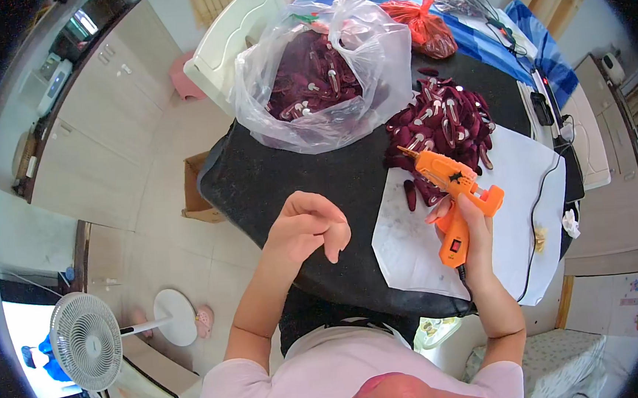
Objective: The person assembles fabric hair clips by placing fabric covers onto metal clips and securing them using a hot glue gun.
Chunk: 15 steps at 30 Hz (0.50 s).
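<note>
My right hand (474, 229) is wrapped round the handle of an orange hot glue gun (446, 171), whose nozzle points up and left toward a pile of dark red fabric-covered snap hair clips (443, 120). Beneath the gun lies a white sheet (403, 245) on the black-covered table (295, 178). Near the table's front edge, my left hand (310, 225) hovers with its fingers curled in; anything between them is hidden. More dark red clips fill a clear plastic bag (292, 134) at the back of the table.
A red plastic bag (433, 36) sits behind the pile. The gun's black cord (533, 221) runs across the sheet's right side. At right stands a power strip (544, 91). A white chair (223, 47) is behind the table; a fan (86, 341) and cardboard box (199, 192) are on the left.
</note>
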Tool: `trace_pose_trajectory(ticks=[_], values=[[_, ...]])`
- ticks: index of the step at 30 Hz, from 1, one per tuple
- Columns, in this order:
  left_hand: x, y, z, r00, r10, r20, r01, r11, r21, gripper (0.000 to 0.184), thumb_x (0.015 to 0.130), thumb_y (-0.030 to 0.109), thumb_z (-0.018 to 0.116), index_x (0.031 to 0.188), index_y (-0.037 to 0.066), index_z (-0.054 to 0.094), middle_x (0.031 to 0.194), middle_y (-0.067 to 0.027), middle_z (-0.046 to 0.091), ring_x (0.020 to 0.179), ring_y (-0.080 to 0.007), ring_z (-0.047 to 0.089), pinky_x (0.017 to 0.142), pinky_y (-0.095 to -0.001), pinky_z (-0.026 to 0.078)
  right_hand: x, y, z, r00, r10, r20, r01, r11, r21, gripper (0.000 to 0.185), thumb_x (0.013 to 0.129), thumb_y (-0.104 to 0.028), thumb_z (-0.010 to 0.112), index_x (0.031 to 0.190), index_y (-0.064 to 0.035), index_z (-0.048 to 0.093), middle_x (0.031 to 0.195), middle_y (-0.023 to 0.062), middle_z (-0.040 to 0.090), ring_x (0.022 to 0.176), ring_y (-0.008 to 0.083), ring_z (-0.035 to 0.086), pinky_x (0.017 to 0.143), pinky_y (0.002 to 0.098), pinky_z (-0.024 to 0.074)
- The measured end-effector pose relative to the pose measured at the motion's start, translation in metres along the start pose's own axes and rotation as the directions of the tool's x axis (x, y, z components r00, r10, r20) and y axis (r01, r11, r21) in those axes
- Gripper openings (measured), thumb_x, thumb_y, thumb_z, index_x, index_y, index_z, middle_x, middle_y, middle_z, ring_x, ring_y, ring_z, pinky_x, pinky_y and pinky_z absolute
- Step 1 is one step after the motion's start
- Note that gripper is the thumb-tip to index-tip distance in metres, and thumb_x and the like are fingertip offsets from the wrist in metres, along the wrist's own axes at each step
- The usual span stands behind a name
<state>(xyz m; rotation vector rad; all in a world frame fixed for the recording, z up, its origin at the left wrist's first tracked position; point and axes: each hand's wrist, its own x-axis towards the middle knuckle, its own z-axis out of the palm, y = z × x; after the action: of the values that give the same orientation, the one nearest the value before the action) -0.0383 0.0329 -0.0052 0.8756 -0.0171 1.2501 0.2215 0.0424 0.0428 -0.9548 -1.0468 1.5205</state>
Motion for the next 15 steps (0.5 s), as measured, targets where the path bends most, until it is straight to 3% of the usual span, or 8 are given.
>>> trace_pose_trajectory(ticks=[3,6,9,12,15], values=[[0.001,-0.001,0.004,0.996,-0.007,-0.094,0.006,1.0,-0.004,0.018,0.084,0.002,0.053,0.094,-0.003,0.067,0.062,-0.019,0.062,0.054,-0.0268,0.061,0.054,-0.0362,0.046,-0.002,-0.004,0.0,0.999,0.039,0.004,-0.039,0.999,-0.013,0.032,0.093,-0.025,0.05,0.111,0.0017,0.053,0.079,0.0063,0.06,0.075,0.0178,0.062,0.062,0.0275,0.0444],[0.001,-0.005,0.001,0.996,0.008,-0.086,-0.002,0.998,0.068,0.016,0.083,0.001,0.054,0.092,-0.003,0.068,0.068,-0.0198,0.065,0.059,-0.0291,0.064,0.057,-0.0351,0.05,-0.002,-0.005,0.0,0.999,0.04,0.005,-0.04,0.999,-0.009,0.033,0.093,-0.025,0.05,0.112,0.0018,0.053,0.079,0.0062,0.06,0.074,0.0173,0.062,0.062,0.0271,0.0448],[0.003,-0.007,0.007,0.99,-0.069,-0.123,0.09,0.981,0.172,0.017,0.083,0.0,0.055,0.091,-0.003,0.069,0.071,-0.0197,0.066,0.064,-0.029,0.066,0.06,-0.0337,0.051,-0.002,-0.005,0.002,1.0,0.0,-0.007,0.0,1.0,-0.004,0.033,0.093,-0.026,0.05,0.112,0.0014,0.054,0.078,0.0057,0.06,0.072,0.0155,0.062,0.059,0.0257,0.0444],[0.008,-0.002,0.014,0.95,-0.217,-0.225,0.286,0.895,0.342,0.02,0.084,-0.002,0.053,0.096,-0.003,0.069,0.076,-0.0177,0.067,0.063,-0.0236,0.065,0.06,-0.0328,0.052,-0.001,-0.01,-0.003,0.999,-0.017,-0.033,0.017,1.0,-0.012,0.032,0.092,-0.027,0.051,0.109,0.0005,0.054,0.076,0.0058,0.061,0.068,0.0129,0.06,0.054,0.0239,0.043],[0.023,-0.011,0.018,0.883,-0.385,-0.269,0.47,0.749,0.467,0.022,0.088,0.002,0.052,0.105,-0.001,0.065,0.093,-0.0193,0.067,0.059,-0.0204,0.063,0.058,-0.0296,0.051,0.001,-0.018,-0.006,0.983,-0.091,-0.157,0.097,0.995,0.033,0.03,0.092,-0.028,0.051,0.103,-0.0006,0.055,0.074,0.0071,0.062,0.061,0.0107,0.057,0.051,0.0224,0.0414]])
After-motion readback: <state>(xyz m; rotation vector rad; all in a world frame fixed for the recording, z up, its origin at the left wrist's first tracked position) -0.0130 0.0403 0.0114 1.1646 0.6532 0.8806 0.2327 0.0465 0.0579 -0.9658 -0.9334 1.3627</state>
